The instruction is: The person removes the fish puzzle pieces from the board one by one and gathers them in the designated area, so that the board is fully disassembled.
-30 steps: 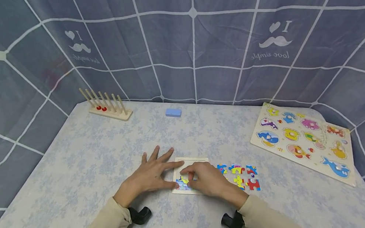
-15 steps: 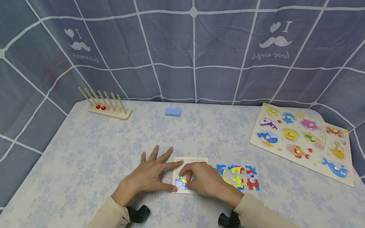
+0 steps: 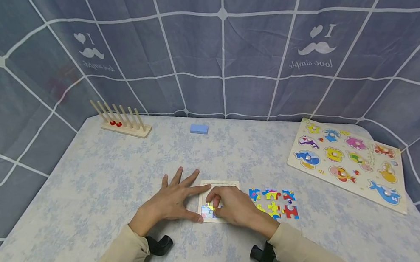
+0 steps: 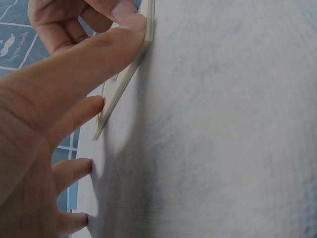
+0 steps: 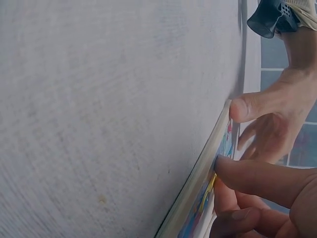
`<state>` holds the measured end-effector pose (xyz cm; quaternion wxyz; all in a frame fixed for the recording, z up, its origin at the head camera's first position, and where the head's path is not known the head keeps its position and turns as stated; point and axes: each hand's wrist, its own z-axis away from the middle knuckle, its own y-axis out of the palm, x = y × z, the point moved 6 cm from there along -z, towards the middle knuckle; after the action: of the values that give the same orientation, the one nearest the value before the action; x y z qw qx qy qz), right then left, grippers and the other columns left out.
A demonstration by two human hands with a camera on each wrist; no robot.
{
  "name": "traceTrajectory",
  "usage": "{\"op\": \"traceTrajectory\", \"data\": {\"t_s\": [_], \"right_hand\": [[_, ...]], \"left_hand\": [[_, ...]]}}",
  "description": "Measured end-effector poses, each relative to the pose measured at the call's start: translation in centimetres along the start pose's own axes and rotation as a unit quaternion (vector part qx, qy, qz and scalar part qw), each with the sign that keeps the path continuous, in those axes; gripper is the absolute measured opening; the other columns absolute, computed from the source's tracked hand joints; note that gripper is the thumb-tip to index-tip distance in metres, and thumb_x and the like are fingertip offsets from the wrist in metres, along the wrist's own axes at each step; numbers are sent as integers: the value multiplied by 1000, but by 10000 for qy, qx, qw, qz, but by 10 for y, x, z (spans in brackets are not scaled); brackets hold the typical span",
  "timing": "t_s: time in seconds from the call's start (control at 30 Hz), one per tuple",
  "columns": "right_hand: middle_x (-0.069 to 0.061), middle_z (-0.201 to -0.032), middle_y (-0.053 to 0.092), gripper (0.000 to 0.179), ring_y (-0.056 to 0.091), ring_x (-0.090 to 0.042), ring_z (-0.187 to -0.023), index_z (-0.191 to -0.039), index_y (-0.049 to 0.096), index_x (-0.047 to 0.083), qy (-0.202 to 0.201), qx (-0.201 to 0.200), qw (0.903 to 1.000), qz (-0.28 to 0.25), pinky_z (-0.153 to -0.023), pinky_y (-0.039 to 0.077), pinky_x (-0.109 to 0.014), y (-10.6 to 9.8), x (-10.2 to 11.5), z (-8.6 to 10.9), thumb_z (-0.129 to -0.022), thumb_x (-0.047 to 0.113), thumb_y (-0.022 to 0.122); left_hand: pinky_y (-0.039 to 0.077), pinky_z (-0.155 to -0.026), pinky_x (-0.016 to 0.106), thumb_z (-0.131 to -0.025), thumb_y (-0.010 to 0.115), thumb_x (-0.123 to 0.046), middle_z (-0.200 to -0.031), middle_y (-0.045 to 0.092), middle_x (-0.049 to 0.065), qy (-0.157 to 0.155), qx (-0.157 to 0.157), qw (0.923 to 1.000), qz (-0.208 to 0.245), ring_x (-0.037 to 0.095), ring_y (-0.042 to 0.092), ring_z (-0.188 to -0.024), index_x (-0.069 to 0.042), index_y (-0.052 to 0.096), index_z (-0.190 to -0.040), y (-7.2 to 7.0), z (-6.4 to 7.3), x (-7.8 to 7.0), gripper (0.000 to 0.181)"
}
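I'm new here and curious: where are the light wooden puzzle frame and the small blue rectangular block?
Light wooden puzzle frame (image 3: 220, 183): head view, on its far rim.
Small blue rectangular block (image 3: 199, 128): head view, middle of its top.

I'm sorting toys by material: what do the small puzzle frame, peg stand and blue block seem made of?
Puzzle frame: probably wood or plywood, matt; its pale edge looks layered.
Peg stand: likely unpainted wood; pale tan, without visible gloss.
Blue block: smooth-looking, evenly coloured; could be foam, plastic or painted wood.
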<state>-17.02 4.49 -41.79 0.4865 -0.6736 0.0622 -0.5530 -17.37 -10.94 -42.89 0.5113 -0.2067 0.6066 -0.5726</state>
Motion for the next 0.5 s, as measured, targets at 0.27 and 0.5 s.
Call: {"op": "traceTrajectory", "data": {"t_s": [0.27, 0.5], "right_hand": [[5, -81, 58, 34, 54, -14, -76, -99, 66, 11, -279, -54, 9996, -66, -68, 45, -28, 0, 3, 0, -74, -11, 72], [5, -83, 60, 32, 57, -15, -80, -97, 64, 13, -404, -138, 9986, -301, -70, 46, -27, -1, 6, 3, -75, -8, 73]], "left_hand": [[7, -103, 79, -68, 78, -65, -163, 19, 9, -35, -10, 10000, -75, 51, 3, -145, -36, 50, -145, 0, 0, 0, 88], [5, -103, 79, -67, 79, -66, -163, 18, 9, -11, 8, 10000, -32, 51, 2, -145, -37, 48, -146, 1, 0, 1, 89]]}}
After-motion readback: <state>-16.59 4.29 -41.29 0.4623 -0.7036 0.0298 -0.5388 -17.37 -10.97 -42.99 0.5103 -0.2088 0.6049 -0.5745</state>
